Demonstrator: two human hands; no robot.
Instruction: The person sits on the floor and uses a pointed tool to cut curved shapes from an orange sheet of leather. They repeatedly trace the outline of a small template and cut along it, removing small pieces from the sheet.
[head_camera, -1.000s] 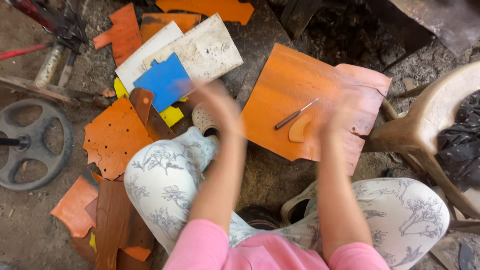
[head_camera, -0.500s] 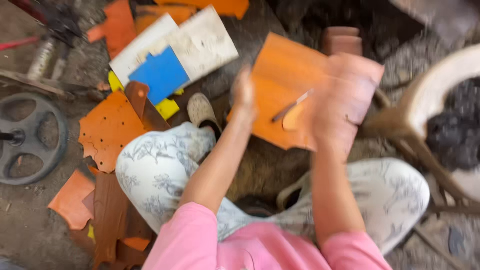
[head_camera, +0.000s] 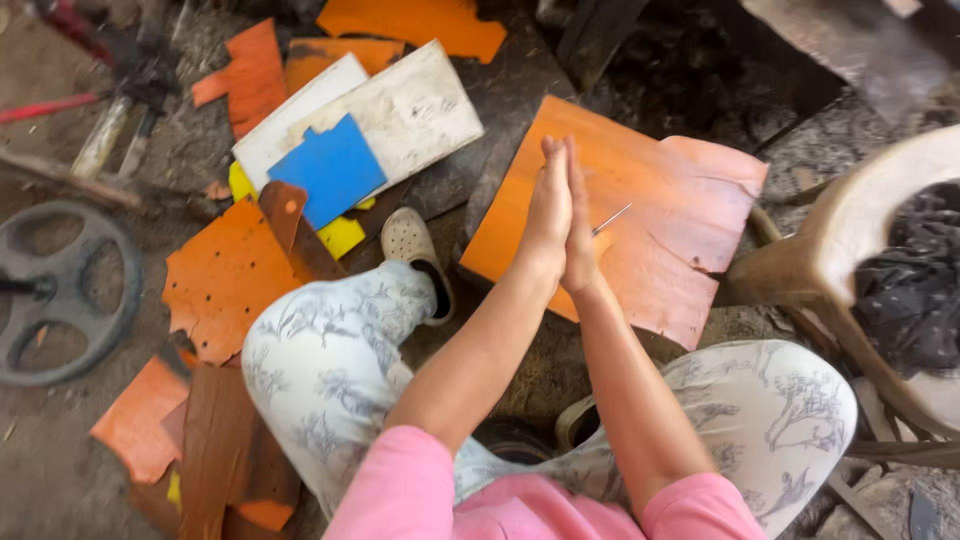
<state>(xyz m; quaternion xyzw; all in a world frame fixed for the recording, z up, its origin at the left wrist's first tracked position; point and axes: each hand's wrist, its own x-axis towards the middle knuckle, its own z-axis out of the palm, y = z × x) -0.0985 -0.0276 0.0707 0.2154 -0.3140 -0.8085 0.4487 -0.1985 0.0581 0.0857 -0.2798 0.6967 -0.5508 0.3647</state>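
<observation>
Large orange leather sheet (head_camera: 650, 230) lying flat on the dark ground in front of the seated person, one corner curled up at the far right edge. A thin metal tool (head_camera: 612, 218), probably an awl or blade though too slender to identify, rests on the sheet just beside the hands. Left hand (head_camera: 548, 215) and right hand (head_camera: 578, 225) are pressed together palm to palm, fingers straight, directly above the sheet; nothing visible is held between them, and neither touches the leather. The step appears to be a pause between handling operations. Any further work on the sheet would call for parting the palms and taking up the tool. To the left lie smaller orange leather offcuts (head_camera: 225, 275), one with punched holes, a blue card (head_camera: 330, 170) on pale boards (head_camera: 410, 105), and a dark spoked wheel (head_camera: 55, 290). A pale plastic chair (head_camera: 850, 215) stands at right. The floor is bare, dirty earth or concrete.
</observation>
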